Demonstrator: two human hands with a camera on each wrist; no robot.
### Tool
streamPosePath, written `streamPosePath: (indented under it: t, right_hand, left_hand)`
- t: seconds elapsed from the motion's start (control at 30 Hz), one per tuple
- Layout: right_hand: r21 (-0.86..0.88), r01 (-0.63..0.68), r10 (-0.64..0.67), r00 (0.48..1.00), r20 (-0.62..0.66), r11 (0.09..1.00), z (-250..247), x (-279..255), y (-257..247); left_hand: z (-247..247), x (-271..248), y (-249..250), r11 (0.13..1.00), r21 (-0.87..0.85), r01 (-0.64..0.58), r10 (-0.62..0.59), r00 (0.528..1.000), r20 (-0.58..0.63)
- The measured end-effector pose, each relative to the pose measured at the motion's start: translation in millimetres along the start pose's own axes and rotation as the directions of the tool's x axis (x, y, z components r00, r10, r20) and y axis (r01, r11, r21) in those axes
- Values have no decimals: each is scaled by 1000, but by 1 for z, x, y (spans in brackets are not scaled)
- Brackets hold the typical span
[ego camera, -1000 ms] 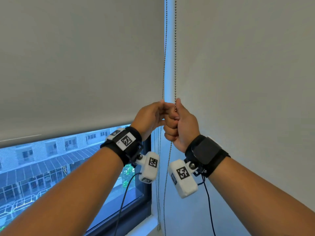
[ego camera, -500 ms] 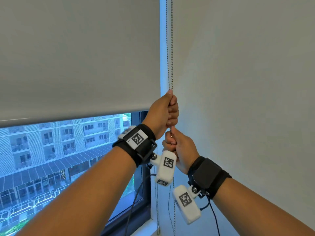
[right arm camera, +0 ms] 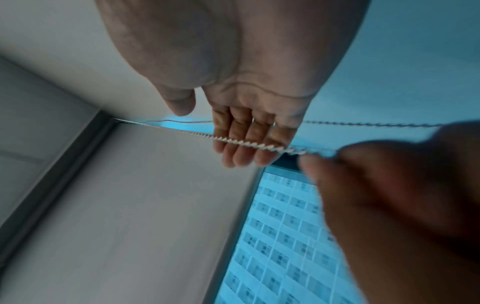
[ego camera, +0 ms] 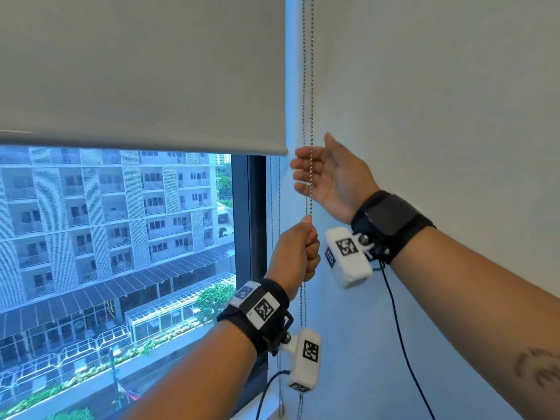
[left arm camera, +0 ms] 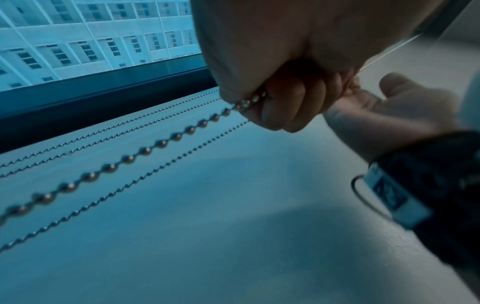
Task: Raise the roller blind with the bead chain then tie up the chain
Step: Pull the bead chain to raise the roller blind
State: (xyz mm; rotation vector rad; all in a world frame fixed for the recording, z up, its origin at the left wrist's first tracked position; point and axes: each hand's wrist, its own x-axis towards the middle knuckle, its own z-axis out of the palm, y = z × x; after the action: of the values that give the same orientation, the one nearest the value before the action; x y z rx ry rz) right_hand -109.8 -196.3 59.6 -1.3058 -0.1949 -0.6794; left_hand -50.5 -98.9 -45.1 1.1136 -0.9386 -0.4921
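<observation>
Below, left hand point(ego camera: 295, 253) fists bead chain point(ego camera: 311, 95); right hand point(ego camera: 328, 174) spread open beside it.

The left hand point(ego camera: 295, 253) is a closed fist, lower down. The right hand point(ego camera: 330, 177) is above it, palm open with fingers spread.

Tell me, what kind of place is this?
Probably a room on an upper floor of a city building. A roller blind with a bead chain hangs over a window that looks down on a tall block and street trees.
</observation>
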Motion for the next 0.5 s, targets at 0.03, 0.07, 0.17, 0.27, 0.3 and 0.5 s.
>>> streamPosePath:
  t: [0.03, 0.07, 0.17, 0.27, 0.3, 0.5]
  right_hand:
    - [14, 0, 0, 1000, -2, 1000, 7, 4, -5]
    - [30, -4, 4, 1000, -9, 1000, 16, 6, -9]
    - [42, 11, -7, 995, -97, 999, 31, 6, -11]
    - [34, 25, -19, 985, -173, 999, 40, -4, -2]
    - [42, 28, -20, 983, -181, 999, 40, -7, 2]
    - [93, 45, -26, 980, -196, 995, 36, -20, 17]
  left_hand:
    - [0, -1, 0, 1000, 5, -7, 7, 1000, -1]
    - [-1, -3, 1, 1000, 21, -21, 21, 1000, -10]
    - [-7, -2, -9, 989, 110, -103, 105, 994, -13]
    - [-15, -1, -15, 993, 107, -39, 45, 998, -52]
    - [-17, -2, -14, 998, 70, 4, 0, 999, -54]
    - [-32, 9, 22, 997, 37, -67, 65, 997, 49]
